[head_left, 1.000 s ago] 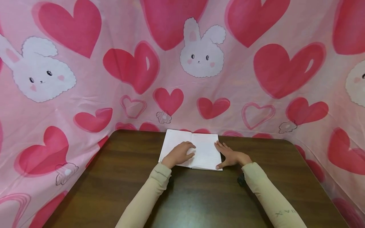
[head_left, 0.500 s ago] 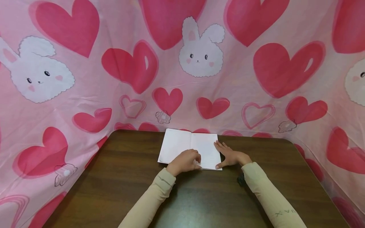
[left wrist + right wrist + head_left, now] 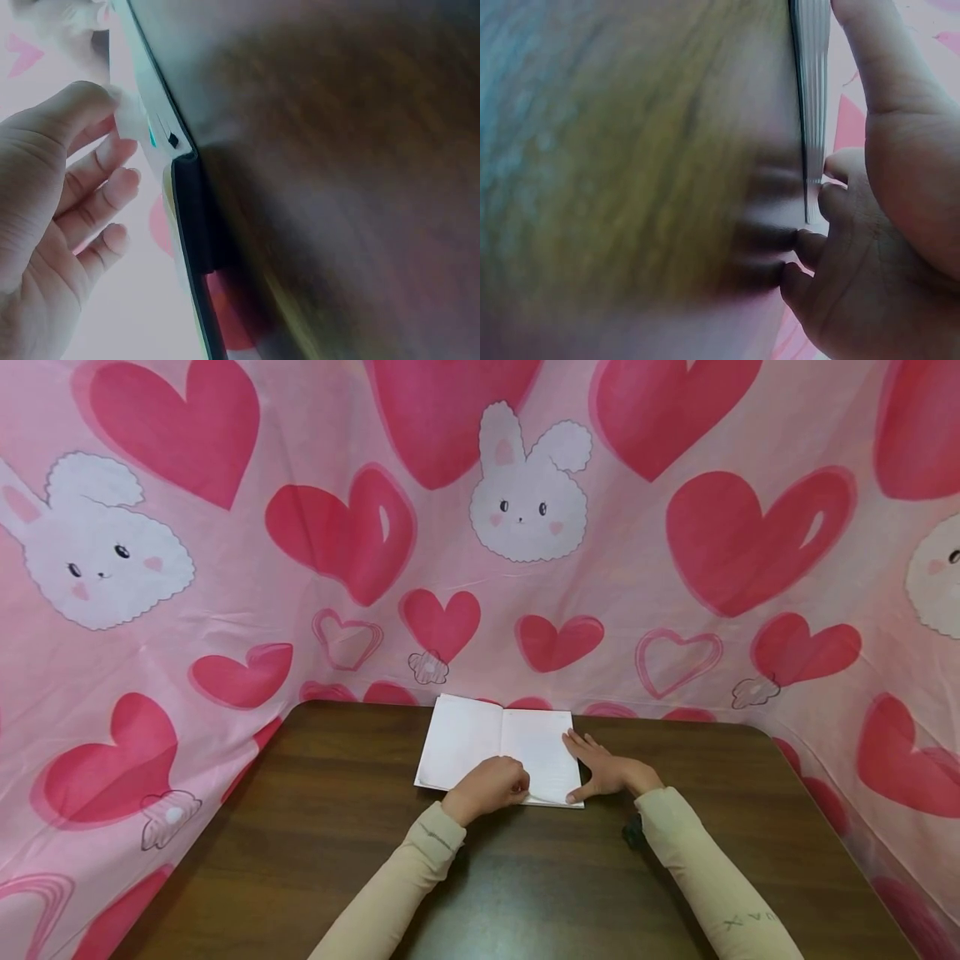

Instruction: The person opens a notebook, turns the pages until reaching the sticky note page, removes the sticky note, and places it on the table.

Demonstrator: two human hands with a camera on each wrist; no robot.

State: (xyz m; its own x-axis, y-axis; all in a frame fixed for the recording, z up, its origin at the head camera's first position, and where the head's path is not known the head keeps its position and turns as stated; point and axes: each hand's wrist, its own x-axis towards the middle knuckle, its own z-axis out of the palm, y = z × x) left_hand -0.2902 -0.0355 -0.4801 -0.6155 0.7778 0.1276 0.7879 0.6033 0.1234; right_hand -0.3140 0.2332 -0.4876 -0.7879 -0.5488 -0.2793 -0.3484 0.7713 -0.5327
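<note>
An open notebook (image 3: 465, 735) with white pages lies near the back edge of the table. Over its lower middle, my left hand (image 3: 491, 785) pinches the bottom edge of a page between thumb and index finger. The left wrist view shows that page (image 3: 131, 116) slightly lifted from the stack, beside the dark cover (image 3: 191, 217) at the spine. My right hand (image 3: 606, 770) rests on the notebook's right edge with its fingers spread. In the right wrist view the thumb lies along the page block (image 3: 815, 90), and the other fingertips are by its far end.
The dark wooden table (image 3: 540, 877) has rounded back corners. A pink cloth (image 3: 630, 568) printed with hearts and rabbits hangs behind it and along both sides.
My left hand has moved from the middle of the notebook down and right to its bottom edge, and its fingers have closed on a page. The right hand has stayed in place.
</note>
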